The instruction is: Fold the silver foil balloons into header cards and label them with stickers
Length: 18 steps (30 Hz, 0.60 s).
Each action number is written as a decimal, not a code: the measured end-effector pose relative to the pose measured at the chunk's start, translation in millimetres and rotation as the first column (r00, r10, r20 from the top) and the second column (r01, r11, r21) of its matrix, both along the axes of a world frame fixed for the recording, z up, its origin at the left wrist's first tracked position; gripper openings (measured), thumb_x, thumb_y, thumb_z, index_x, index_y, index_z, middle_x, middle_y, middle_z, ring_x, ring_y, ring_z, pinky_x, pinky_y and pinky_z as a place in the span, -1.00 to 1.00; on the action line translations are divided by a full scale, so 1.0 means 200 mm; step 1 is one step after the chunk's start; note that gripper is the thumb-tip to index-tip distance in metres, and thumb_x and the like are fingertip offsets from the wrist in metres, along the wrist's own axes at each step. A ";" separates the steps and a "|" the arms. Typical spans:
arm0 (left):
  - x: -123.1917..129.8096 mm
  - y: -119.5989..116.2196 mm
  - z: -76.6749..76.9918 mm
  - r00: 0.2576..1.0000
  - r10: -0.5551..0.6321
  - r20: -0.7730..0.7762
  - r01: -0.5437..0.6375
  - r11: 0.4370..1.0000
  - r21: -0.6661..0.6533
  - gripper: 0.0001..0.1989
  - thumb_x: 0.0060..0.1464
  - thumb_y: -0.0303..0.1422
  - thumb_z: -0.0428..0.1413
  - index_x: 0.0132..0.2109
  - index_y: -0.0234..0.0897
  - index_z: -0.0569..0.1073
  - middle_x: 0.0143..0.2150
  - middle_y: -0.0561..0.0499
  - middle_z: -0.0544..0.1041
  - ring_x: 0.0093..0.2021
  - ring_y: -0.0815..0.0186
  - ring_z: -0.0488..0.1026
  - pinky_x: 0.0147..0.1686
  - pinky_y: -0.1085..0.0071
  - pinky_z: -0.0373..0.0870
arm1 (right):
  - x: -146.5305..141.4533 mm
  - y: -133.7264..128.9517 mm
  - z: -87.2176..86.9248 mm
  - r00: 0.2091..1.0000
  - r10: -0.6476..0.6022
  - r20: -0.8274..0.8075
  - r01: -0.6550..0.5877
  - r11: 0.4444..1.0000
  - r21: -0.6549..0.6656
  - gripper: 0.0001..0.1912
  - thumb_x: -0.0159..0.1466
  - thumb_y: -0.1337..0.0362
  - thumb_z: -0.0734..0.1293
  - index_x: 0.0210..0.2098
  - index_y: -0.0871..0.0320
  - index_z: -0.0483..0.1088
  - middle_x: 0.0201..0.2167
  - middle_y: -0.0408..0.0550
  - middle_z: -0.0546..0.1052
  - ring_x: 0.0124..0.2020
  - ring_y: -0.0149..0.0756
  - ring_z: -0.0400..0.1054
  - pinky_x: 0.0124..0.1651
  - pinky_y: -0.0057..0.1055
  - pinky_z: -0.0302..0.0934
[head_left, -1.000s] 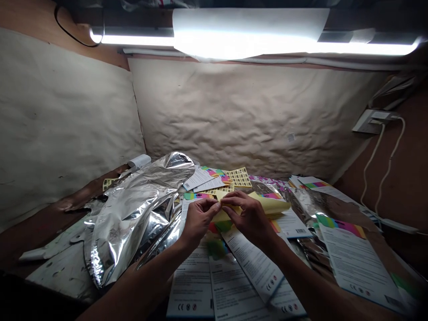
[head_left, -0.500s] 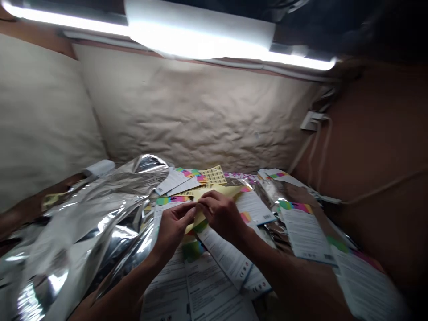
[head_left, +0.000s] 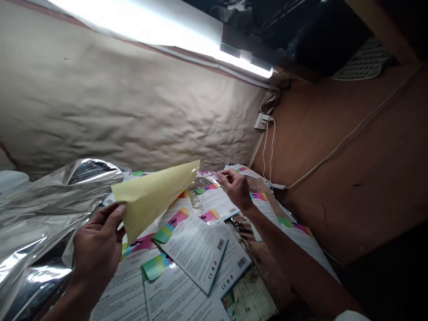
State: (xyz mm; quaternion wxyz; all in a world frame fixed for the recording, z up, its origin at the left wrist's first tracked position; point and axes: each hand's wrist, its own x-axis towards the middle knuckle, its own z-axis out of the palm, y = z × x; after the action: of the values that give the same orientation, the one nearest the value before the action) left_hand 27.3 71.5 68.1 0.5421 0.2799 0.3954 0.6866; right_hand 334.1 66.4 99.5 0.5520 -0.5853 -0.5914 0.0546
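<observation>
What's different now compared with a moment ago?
The right hand has let go of the yellow paper sheet and moved away rightward; whether it holds anything is too small to tell. The left hand alone grips the sheet. The view has swung right. The crumpled silver foil and white printed cards with multicoloured tops still lie there.

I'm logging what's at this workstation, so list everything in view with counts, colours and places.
yellow sheet: 1, yellow, left of centre
printed cards: at least 6, white with multicoloured tops, lower centre to right
foil: one visible mass, silver, left
light: 1, white, lit, top
wall covering: 1, beige, back
brown wall: 1, right
socket: 1, white, right of centre
cords: at least 2, white, below socket
grid panel: 1, pale, upper right
left hand: 1, lower left, holding yellow sheet
right hand: 1, right of centre, any held item unclear
</observation>
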 end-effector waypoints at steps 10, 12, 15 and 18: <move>0.00 0.00 0.04 0.997 0.001 0.072 0.001 1.000 -0.026 -0.84 -0.12 -0.45 0.30 -0.30 -0.20 0.56 -0.35 0.11 0.58 -0.37 0.36 0.52 -0.50 0.59 0.51 | 0.41 0.21 -0.32 0.997 -0.039 -0.060 0.023 0.968 -0.250 -0.56 0.19 -0.09 0.29 -0.40 0.21 0.42 -0.44 0.03 0.60 -0.45 -0.22 0.52 -0.44 -0.41 0.35; -0.01 0.00 0.03 0.997 -0.017 0.071 0.018 1.000 -0.015 -0.82 -0.14 -0.44 0.32 -0.30 -0.20 0.55 -0.35 0.12 0.58 -0.37 0.36 0.53 -0.50 0.60 0.50 | 0.39 0.23 -0.35 0.999 -0.030 -0.026 0.022 0.958 -0.286 -0.63 0.25 -0.02 0.27 -0.34 0.20 0.42 -0.38 0.03 0.62 -0.40 -0.25 0.54 -0.38 -0.42 0.38; 0.00 -0.01 0.03 0.996 -0.052 0.069 0.053 0.999 -0.013 -0.80 -0.17 -0.43 0.34 -0.31 -0.21 0.56 -0.37 0.13 0.57 -0.39 0.37 0.52 -0.49 0.60 0.50 | 0.34 0.30 -0.39 0.998 -0.003 0.057 0.023 0.935 -0.354 -0.76 0.35 0.14 0.21 -0.26 0.18 0.40 -0.38 -0.04 0.63 -0.37 -0.30 0.55 -0.32 -0.45 0.38; 0.00 -0.01 0.02 0.997 -0.050 0.065 0.052 0.998 -0.028 -0.77 -0.19 -0.41 0.35 -0.29 -0.21 0.56 -0.38 0.14 0.57 -0.40 0.39 0.52 -0.48 0.61 0.49 | 0.28 0.37 -0.41 0.981 0.000 0.192 0.077 0.914 -0.397 -0.84 0.37 0.27 0.20 -0.22 0.16 0.39 -0.42 -0.09 0.63 -0.35 -0.31 0.54 -0.23 -0.43 0.36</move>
State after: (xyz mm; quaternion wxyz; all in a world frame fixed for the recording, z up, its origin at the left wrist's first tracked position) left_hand 26.9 69.9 73.1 0.5762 0.2596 0.3807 0.6750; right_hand 390.6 140.0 16.7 0.3623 -0.7004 -0.6052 0.1089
